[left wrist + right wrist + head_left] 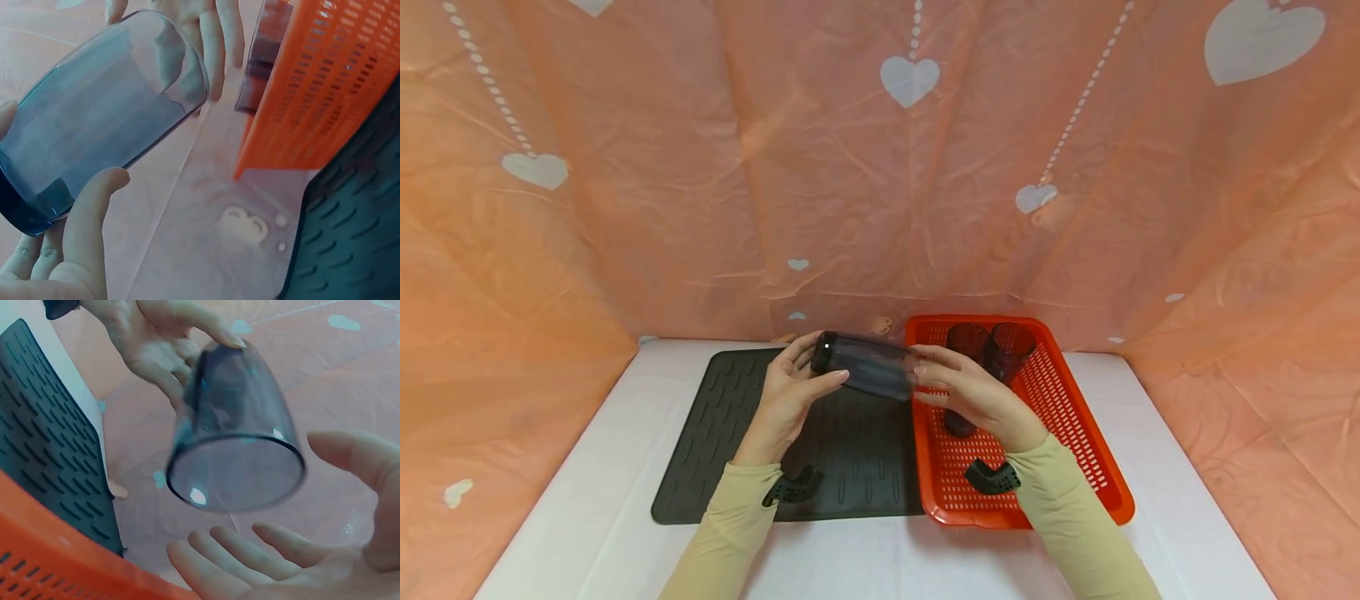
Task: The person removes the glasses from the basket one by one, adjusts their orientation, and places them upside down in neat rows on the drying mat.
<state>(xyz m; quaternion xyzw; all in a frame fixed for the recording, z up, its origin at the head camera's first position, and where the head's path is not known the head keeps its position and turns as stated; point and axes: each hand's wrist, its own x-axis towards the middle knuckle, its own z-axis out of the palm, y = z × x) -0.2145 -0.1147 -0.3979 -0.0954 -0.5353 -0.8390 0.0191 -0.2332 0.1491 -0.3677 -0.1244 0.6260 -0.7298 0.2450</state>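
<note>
A tinted, see-through drinking glass (872, 367) lies on its side in mid-air above the dark mat, its mouth turned right. My left hand (782, 404) grips it at the thick base, thumb on the near side and fingers behind. Beside the mouth is my right hand (981, 396); in the right wrist view its fingers (281, 547) and thumb are spread, apart from the rim of the glass (244, 412). More tinted glasses (1013, 342) stand in the orange-red basket (1093, 437), partly hidden by my right hand and forearm.
A dark ridged drying mat (842, 475) lies on the white-covered table (602, 467), left of the basket. Behind and at both sides hangs a pink-orange curtain (820, 167) with white hearts. Each wrist wears a black band (793, 486).
</note>
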